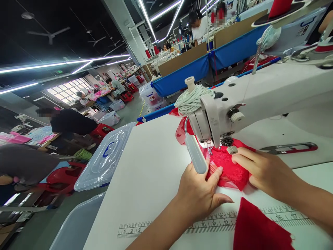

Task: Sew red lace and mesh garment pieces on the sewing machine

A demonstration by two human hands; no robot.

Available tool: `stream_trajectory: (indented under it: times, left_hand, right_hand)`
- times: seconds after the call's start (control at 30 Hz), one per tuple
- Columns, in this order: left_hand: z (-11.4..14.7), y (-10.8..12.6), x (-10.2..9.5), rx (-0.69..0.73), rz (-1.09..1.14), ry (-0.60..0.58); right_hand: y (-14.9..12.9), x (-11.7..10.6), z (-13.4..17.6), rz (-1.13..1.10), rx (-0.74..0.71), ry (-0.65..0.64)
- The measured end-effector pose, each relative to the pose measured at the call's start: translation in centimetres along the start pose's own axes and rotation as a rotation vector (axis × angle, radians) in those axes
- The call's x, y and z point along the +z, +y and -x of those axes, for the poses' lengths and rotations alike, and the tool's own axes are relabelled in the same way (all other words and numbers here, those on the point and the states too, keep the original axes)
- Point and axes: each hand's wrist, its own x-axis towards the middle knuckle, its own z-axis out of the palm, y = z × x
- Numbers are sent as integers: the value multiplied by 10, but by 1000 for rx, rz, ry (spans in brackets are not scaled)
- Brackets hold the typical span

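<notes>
Red lace fabric [226,163] with a sheer red part lies under the needle area of a white sewing machine [262,86], around the presser foot [210,151]. My left hand [197,191] rests flat on the fabric's near left side, fingers stretched out and thumb spread. A grey paddle-shaped piece [195,154] on a bent metal stem hides part of its fingers. On the right, my right hand [265,170] has its fingers closed on the fabric's edge, just beside the machine's small knob. A separate red cloth piece [256,227] lies nearer to me on the table.
A printed ruler [210,224] runs along the white table [140,173]. Behind my right hand lies a slim tool with a red part [293,148]. Pale cord [194,99] is coiled on the machine head. Lidded plastic boxes [106,156] stand left; people sit at other tables.
</notes>
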Motion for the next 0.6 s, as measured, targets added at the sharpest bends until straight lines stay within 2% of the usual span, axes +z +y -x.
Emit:
stream_trajectory:
  times: [0.1,0.27,0.4,0.6]
  left_hand:
    - [1,-1,1,11,-21,12]
    - [1,-1,-1,30,-86,-33]
    - [0,-2,-2,16,-68,-7]
    - [3,-9,0,4,-99,-62]
  right_hand:
    - [1,0,0,42,-7,4]
    - [1,-1,-1,53,-5,-22]
    - [1,1,0,64,-8,-27]
    - [0,-1,-5,47,-23,-22]
